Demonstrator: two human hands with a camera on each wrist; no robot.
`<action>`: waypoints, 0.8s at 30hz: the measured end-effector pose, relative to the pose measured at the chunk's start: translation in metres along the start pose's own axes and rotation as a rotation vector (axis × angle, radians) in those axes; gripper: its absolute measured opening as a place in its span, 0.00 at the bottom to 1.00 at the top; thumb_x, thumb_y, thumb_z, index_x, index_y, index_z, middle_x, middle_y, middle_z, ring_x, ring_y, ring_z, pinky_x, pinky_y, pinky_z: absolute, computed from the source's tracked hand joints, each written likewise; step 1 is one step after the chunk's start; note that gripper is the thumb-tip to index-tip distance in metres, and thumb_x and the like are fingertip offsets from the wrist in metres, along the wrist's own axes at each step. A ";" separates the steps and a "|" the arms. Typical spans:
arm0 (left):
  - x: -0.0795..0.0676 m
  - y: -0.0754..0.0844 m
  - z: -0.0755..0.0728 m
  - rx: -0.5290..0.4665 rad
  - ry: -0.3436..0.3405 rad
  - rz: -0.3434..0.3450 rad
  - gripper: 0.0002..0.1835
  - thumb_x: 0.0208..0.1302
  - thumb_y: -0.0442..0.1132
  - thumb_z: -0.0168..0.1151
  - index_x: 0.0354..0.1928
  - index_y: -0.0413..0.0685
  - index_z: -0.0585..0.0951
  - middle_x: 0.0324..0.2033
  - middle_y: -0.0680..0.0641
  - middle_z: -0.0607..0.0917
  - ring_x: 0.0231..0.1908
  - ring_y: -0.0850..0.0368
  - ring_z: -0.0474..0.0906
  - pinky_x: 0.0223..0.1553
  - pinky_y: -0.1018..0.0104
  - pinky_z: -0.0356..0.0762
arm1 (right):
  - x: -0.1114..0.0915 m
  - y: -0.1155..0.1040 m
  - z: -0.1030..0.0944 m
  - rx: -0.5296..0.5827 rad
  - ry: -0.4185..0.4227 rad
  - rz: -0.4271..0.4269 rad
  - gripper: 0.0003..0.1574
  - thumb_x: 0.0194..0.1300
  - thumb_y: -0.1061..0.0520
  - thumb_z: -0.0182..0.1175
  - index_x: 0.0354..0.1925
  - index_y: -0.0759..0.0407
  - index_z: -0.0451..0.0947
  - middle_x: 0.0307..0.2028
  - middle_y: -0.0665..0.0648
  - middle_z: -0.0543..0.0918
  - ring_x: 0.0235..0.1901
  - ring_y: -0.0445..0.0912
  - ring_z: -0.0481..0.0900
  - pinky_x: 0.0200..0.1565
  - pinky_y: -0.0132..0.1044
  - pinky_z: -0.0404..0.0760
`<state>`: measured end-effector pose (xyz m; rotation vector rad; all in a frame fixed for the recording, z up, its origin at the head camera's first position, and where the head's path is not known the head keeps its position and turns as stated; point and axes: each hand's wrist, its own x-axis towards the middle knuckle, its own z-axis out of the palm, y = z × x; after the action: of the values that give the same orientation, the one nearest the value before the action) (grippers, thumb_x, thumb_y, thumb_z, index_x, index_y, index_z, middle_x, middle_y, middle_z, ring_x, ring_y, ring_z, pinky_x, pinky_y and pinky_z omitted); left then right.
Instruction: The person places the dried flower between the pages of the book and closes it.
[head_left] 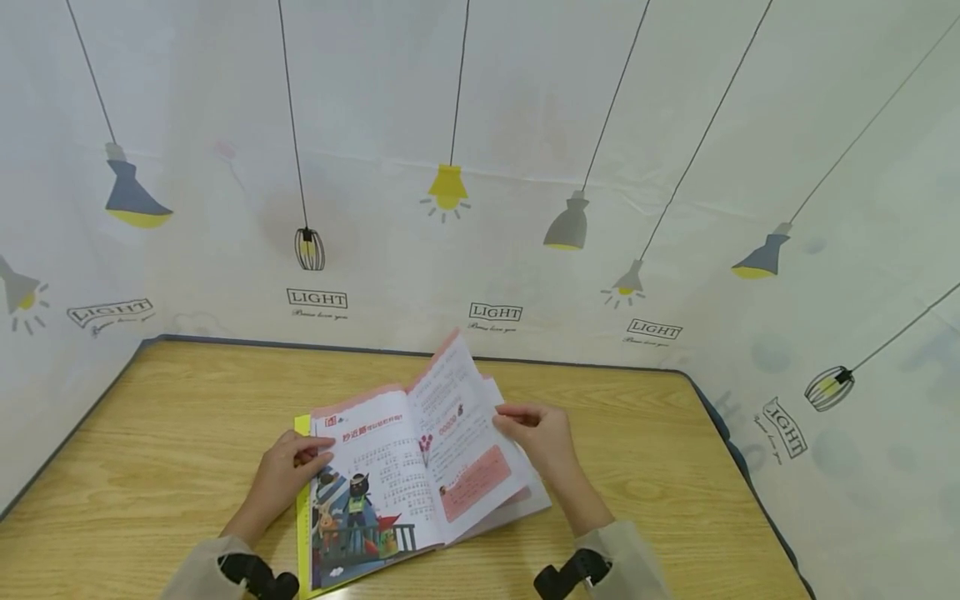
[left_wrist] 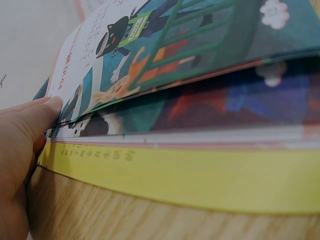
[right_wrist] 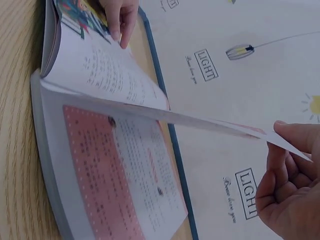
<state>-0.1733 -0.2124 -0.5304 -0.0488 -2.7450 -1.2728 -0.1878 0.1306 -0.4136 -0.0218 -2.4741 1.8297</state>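
Observation:
An illustrated book [head_left: 382, 467] lies open on the table, its yellow cover [left_wrist: 175, 177] showing along the left side. The left hand [head_left: 281, 475] holds the book's left edge, thumb and fingers at the margin of the pages; in the left wrist view those pages bow up off the cover. Between thumb and fingers, the right hand [head_left: 538, 437] pinches the outer edge of a page [head_left: 468, 425]. That page stands raised from the right half, and in the right wrist view it appears nearly edge-on above the page with a pink text box [right_wrist: 97, 170].
The book rests on a wood-grain table [head_left: 630, 475] with a dark edge [head_left: 585, 364]. Behind it hangs a pale wall covering [head_left: 375, 108] printed with lamps and the word LIGHT. Dark bands with camera mounts [head_left: 573, 573] sit on both wrists.

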 end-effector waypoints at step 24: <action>0.018 0.035 -0.014 -0.016 -0.023 0.082 0.11 0.60 0.36 0.63 0.44 0.40 0.83 0.31 0.49 0.74 0.32 0.56 0.69 0.32 0.68 0.69 | -0.022 -0.056 0.039 0.059 -0.195 -0.100 0.08 0.53 0.70 0.64 0.34 0.76 0.81 0.27 0.64 0.83 0.23 0.36 0.74 0.27 0.26 0.73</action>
<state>-0.1873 -0.2009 -0.4926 -0.1772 -2.7214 -1.2807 -0.1664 0.0761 -0.3726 0.2907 -2.4898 1.9474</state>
